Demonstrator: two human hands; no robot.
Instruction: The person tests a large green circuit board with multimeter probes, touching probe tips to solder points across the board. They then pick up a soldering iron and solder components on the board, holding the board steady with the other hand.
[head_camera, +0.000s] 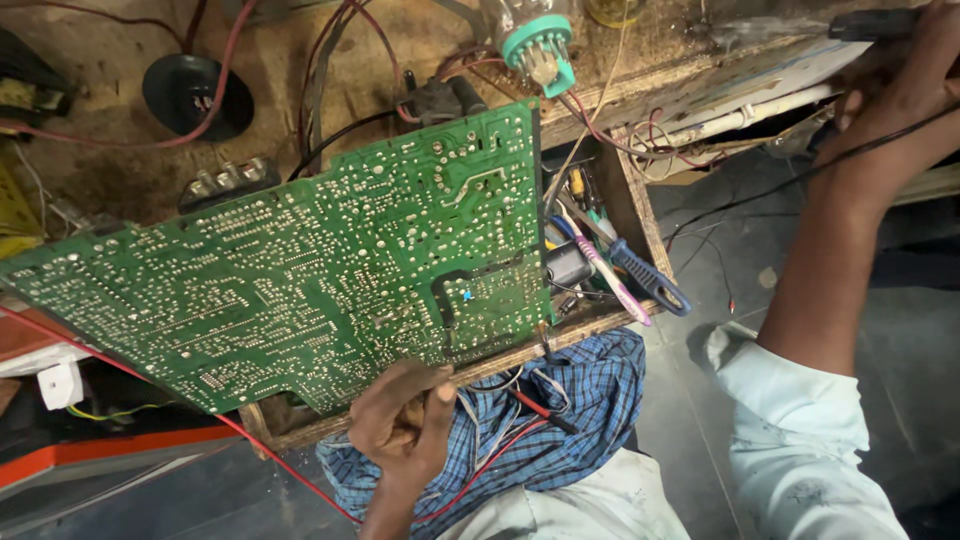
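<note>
Green circuit board (300, 270) rests solder-side up across the workbench (120, 150) front edge, over an open tool drawer (610, 250) — left hand (405, 420) pinches its near edge; right hand (890, 80) grips a black-handled tool (875, 25) at the bench's right corner.

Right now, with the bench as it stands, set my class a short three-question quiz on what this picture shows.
1. True or false: the green circuit board lies solder side up.
2. Which hand grips the board's lower edge? A) left hand B) right hand
3. Fill in: the right hand holds a dark ____ at the top right.

Key: 1 true; 2 A; 3 tool handle. Its tip is blurred, so the kind of tool cannot be told.
</note>
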